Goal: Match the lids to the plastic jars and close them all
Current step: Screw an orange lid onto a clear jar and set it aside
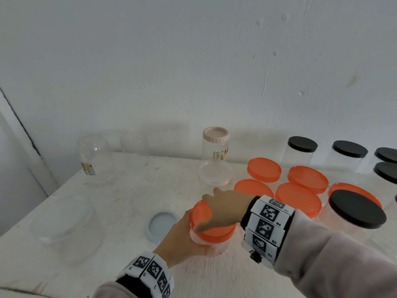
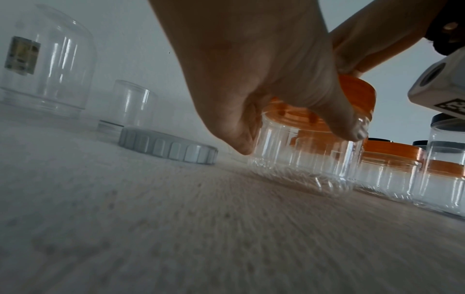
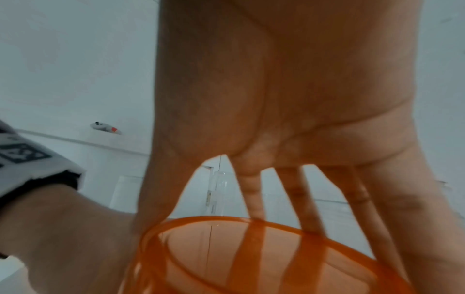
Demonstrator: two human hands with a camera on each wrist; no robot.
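A short clear jar (image 1: 217,245) (image 2: 304,159) stands on the white table near its front middle. My left hand (image 1: 184,237) (image 2: 256,89) grips its wall from the left, thumb and fingers curled round it. On the jar's mouth sits an orange lid (image 1: 211,222) (image 2: 357,89) (image 3: 264,254), slightly tilted. My right hand (image 1: 223,208) (image 3: 289,139) lies over the lid from the right, its fingers spread round the lid's rim.
A grey-blue lid (image 1: 162,224) (image 2: 168,145) lies loose left of the jar. Several orange-lidded jars (image 1: 299,200) and black-lidded jars (image 1: 356,209) crowd the right. A pink-lidded jar (image 1: 215,147) stands at the back. Clear upturned jars (image 1: 95,160) and clear lids (image 1: 150,198) sit at the left.
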